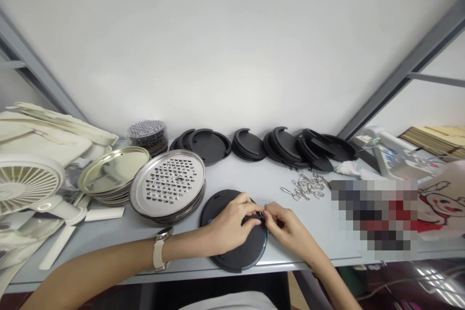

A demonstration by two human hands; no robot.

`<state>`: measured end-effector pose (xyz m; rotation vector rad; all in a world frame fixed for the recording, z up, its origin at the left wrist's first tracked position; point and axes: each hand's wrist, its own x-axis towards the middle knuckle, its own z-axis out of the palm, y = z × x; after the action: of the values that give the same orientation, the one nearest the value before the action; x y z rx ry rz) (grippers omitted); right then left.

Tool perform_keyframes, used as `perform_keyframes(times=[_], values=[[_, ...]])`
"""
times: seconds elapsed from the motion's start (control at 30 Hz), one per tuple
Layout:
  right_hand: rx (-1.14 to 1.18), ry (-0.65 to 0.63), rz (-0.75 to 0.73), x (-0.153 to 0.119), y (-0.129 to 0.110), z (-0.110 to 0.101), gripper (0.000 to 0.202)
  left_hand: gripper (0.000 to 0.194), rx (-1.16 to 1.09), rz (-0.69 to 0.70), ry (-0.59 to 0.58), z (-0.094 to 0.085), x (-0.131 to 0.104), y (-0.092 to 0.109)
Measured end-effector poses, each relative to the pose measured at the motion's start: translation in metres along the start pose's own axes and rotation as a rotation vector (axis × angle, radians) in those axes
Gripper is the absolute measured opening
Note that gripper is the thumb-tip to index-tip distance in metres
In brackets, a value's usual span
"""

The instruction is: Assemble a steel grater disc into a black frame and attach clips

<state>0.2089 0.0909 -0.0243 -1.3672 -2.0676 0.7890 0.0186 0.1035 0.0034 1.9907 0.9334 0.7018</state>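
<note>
A round black disc [232,262] lies flat near the table's front edge, with a thin blue line showing along its right rim. Over it reaches my left hand [230,225], thumb and fingers pinched together at the disc's right side. My right hand [285,227] meets it there, its fingertips also pressed together. Something small, dark and partly silvery shows between the two hands, mostly covered by fingers. Behind my right hand is a loose pile of small metal clips with rings [308,186].
Left of the disc stand a stack of perforated metal plates [170,184] and a stack of shiny gold-toned plates [112,169]. Several black round trays [209,145] line the wall. A white fan [25,184] is far left, a tub of small parts [147,131] behind, a printed bag [441,203] right.
</note>
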Motion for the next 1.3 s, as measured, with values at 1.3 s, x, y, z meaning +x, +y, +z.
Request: perform_keyframes(times=[1.3], values=[[-0.047, -0.021, -0.013, 0.0005, -0.0053, -0.0014, 0.027, 0.025, 0.028, -0.016, -0.002, -0.0002, -0.0001, 0.0005]])
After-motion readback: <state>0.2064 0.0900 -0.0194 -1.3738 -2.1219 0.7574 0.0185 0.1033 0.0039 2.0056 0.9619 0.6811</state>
